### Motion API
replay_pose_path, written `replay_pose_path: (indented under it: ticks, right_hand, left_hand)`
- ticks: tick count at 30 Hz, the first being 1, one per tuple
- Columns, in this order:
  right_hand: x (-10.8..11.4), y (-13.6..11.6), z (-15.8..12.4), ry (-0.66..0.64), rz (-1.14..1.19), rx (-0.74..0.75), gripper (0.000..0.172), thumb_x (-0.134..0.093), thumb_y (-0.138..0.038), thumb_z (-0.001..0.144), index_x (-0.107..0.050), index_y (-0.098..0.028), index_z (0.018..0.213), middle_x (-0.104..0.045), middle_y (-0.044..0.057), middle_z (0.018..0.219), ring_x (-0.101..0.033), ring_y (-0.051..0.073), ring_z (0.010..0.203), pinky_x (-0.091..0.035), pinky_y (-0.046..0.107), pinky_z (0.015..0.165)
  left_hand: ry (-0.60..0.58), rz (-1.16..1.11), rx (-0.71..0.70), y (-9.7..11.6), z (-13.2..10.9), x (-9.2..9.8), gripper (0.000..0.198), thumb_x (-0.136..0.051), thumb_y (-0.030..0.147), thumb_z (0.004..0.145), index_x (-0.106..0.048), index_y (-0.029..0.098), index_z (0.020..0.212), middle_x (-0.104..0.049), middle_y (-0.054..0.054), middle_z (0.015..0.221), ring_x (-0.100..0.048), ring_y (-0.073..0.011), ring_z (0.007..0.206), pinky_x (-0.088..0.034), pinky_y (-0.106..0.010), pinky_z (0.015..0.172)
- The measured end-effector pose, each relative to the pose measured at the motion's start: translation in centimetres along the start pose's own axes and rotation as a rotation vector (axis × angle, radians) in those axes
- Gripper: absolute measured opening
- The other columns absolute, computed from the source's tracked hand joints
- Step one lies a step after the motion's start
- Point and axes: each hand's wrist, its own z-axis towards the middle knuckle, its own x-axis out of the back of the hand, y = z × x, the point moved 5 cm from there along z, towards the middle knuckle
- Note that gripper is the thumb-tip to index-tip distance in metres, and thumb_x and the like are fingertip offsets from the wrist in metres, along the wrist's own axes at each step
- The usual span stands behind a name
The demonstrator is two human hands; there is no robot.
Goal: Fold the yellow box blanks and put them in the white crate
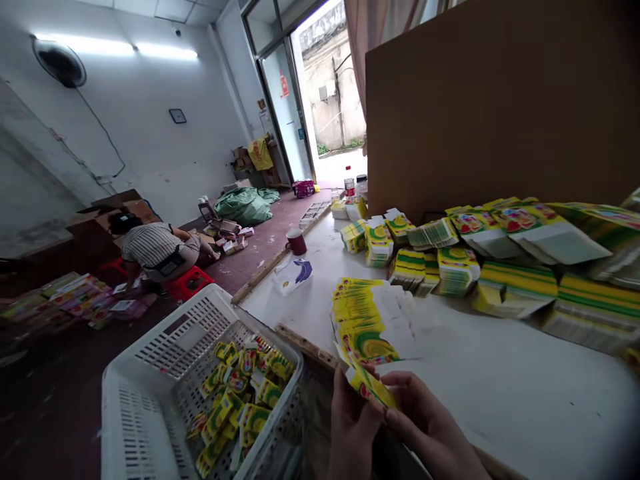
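Observation:
Between my two hands, over the near edge of the white table (pixel 310 313), is a small yellow and green carton (pixel 369 388). My left hand (pixel 353 420) pinches its left part, with a white flap sticking up there. The fingers of my right hand (pixel 425 417) close on its right end. Just beyond my hands lies a fanned stack of flat yellow cartons (pixel 370 320) with white flaps. To the left, a white plastic basket (pixel 135 353) holds several folded yellow cartons (pixel 240 393), lying in a loose heap.
Bundled carton stacks (pixel 455 267) line the table's far side before a brown board (pixel 500 107). A maroon mug (pixel 296 241), a tissue pack (pixel 293 275) and a bottle (pixel 349 180) stand there too. Another person (pixel 155 247) sits on a red stool (pixel 190 283) at left.

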Motion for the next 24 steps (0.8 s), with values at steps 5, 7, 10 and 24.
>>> replay_pose_path:
  ticks: [5,7,10,24]
  right_hand:
    - [-0.4,0.5,-0.5,-0.121,-0.065,0.028,0.038,-0.064,-0.051,0.08,-0.059,-0.026,0.108,-0.068,0.007,0.09,-0.064,0.023,0.083,-0.051,0.036,0.079]
    - [-0.6,0.7,-0.5,-0.123,-0.053,0.039,0.036,-0.065,-0.049,0.08,-0.059,-0.027,0.108,-0.068,0.008,0.094,-0.064,0.023,0.086,-0.051,0.036,0.081]
    - [-0.2,0.7,-0.2,-0.054,-0.034,0.027,0.032,-0.067,-0.044,0.079,-0.061,-0.026,0.106,-0.068,0.009,0.104,-0.064,0.025,0.097,-0.05,0.037,0.086]
    - [0.9,0.2,-0.9,0.078,0.019,0.025,0.03,-0.068,-0.049,0.075,-0.069,-0.021,0.083,-0.07,0.008,0.081,-0.064,0.024,0.079,-0.052,0.034,0.074]
  left_hand:
    - [0.055,0.008,-0.036,0.7,0.1,-0.7,0.049,-0.087,0.042,0.055,-0.07,0.023,0.097,-0.071,-0.005,0.089,-0.066,-0.0213,0.084,-0.052,-0.027,0.076]
    - [0.085,0.009,-0.041,0.6,0.0,-0.5,0.051,-0.087,0.039,0.055,-0.07,0.023,0.1,-0.072,-0.005,0.088,-0.067,-0.023,0.086,-0.053,-0.028,0.077]
    - [0.123,0.009,-0.046,0.1,0.0,0.2,0.05,-0.086,0.037,0.056,-0.07,0.022,0.102,-0.073,-0.007,0.093,-0.068,-0.0258,0.091,-0.053,-0.032,0.082]
    - [0.13,0.167,0.031,-0.6,0.1,1.5,0.034,-0.075,0.047,0.071,-0.077,0.016,0.083,-0.075,-0.007,0.079,-0.067,-0.021,0.076,-0.053,-0.026,0.072]
